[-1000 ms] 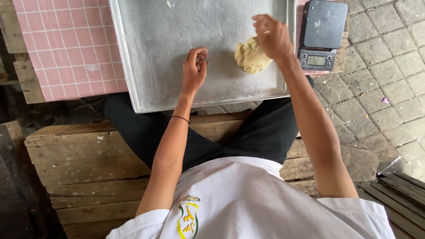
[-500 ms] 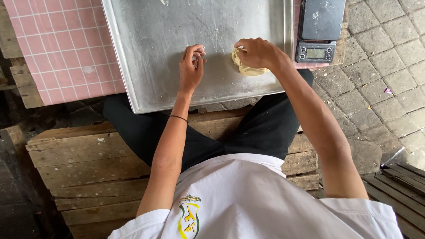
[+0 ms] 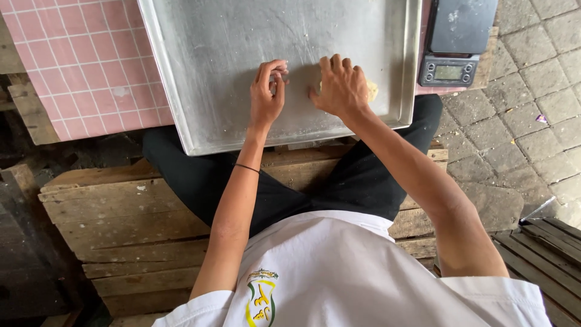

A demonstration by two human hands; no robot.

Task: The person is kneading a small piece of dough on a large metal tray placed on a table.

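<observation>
Grey paving stones and a weathered wooden bench frame a seated person working at a large metal baking tray, which rests partly on a pink tiled surface. Right hand lies palm down, fingers spread and curled over a lump of pale dough, covering nearly all of it; only a sliver shows at the hand's right edge, near the tray's lower right corner. Left hand sits just beside it on the bare tray, fingertips pinched together, perhaps on a small crumb, though what they hold is too small to tell. Judging by its look, the dough is soft, light and a little sticky, yielding under the palm; it is best gathered from its sides with cupped fingers. Beyond the tray's right rim stands a dark digital kitchen scale.
</observation>
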